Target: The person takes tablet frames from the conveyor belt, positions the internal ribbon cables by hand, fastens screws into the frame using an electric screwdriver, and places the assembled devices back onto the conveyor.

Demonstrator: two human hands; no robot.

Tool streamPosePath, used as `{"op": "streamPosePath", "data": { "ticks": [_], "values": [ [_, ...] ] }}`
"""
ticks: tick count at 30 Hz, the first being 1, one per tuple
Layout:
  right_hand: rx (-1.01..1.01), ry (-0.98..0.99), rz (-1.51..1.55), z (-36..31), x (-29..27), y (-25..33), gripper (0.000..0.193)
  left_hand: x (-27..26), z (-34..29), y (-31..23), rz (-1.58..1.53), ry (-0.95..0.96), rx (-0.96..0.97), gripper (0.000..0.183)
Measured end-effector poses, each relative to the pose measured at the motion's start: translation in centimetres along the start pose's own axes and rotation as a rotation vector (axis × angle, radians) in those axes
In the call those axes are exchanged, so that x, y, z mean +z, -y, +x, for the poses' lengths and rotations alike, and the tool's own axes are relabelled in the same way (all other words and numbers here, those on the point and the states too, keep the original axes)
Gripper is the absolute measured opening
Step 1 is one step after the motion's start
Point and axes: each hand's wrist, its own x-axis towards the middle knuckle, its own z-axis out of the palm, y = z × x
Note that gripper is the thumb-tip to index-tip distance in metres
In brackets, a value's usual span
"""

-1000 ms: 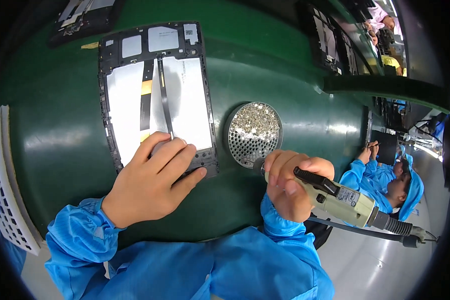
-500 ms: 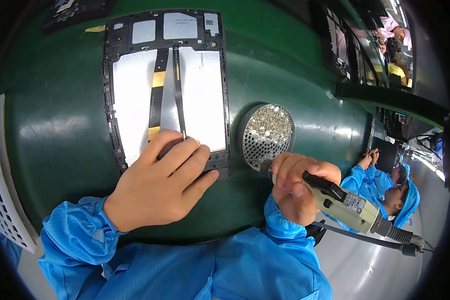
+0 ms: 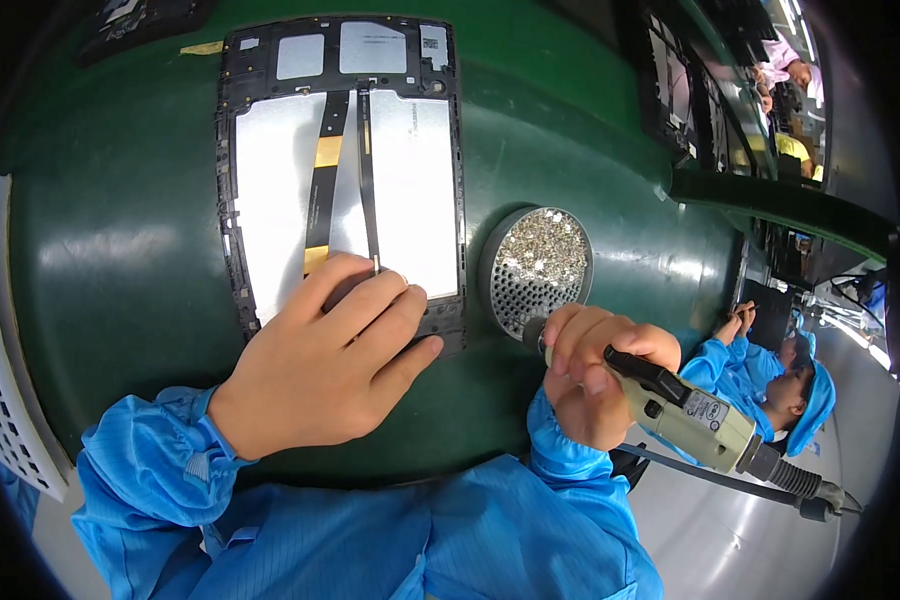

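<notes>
A tablet's black frame with a silver back plate [image 3: 410, 200] lies on the green table. Two flat ribbon cables run down its middle: a wide black and gold one [image 3: 323, 195] and a narrow black one [image 3: 366, 180]. My left hand [image 3: 330, 350] rests across the lower end of the tablet, fingers stretched out and a little apart, covering the cables' lower ends. In my right hand [image 3: 605, 375] is a beige electric screwdriver [image 3: 715, 425], with fingers wrapped round its front part. Its nose points at the near edge of a round grey screw tray [image 3: 513, 300], where many small silver screws fill the far part.
On the left edge stands a white slotted rack [image 3: 15, 350]. Another dark device [image 3: 140, 25] and a yellow strip [image 3: 202, 48] lie at the far left. A dark rail [image 3: 780, 205] borders the right side. Beyond it, a co-worker in blue [image 3: 750, 370] sits.
The tablet has shifted slightly to the right and away from me, with my left hand moving along with it. My right hand and the screwdriver stay almost still by the tray.
</notes>
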Motion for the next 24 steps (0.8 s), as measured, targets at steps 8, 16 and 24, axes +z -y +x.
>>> {"op": "streamPosePath", "data": {
  "ticks": [8,16,24],
  "values": [
    [-0.019,-0.002,-0.061,0.2,0.6,0.4,0.035,0.0,-0.2,0.1,-0.024,-0.026,0.005,0.022],
    [-0.137,0.006,0.042,0.5,2.4,2.7,0.035,0.3,-0.1,0.0,-0.033,-0.042,0.002,0.021],
    [-0.020,0.134,-0.026,0.9,4.0,1.7,0.032,0.3,0.0,0.3,-0.071,-0.039,-0.029,0.019]
  ]
}}
